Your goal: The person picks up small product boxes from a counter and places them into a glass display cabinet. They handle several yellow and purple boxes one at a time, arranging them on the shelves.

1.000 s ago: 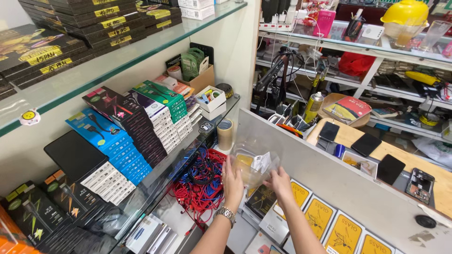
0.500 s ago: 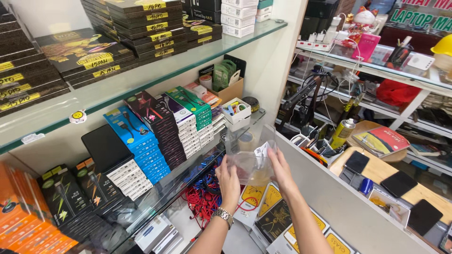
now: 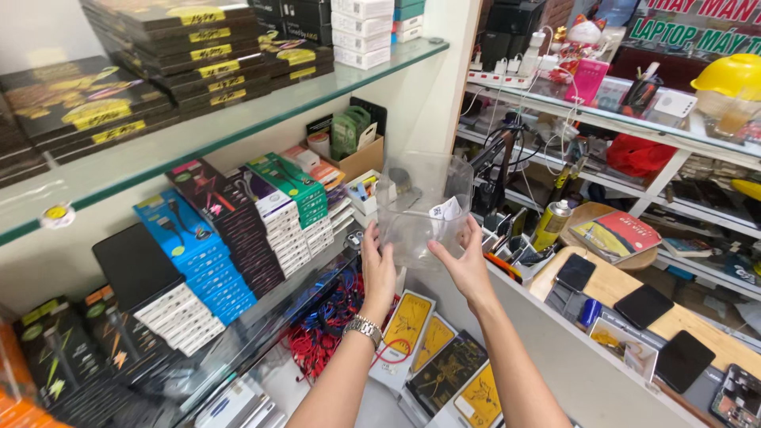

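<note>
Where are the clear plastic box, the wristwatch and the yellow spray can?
clear plastic box (image 3: pixel 416 202), head view, front wall.
wristwatch (image 3: pixel 365 327), head view, metal band.
yellow spray can (image 3: pixel 548 226), head view, can body.

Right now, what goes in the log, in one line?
left hand: holds clear plastic box | right hand: holds it too | box: lifted beside glass shelf

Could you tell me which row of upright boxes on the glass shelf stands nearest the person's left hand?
The green-fronted row at the right end stands nearest the left hand. The dark-and-pink row and the blue row stand farther left.
</note>
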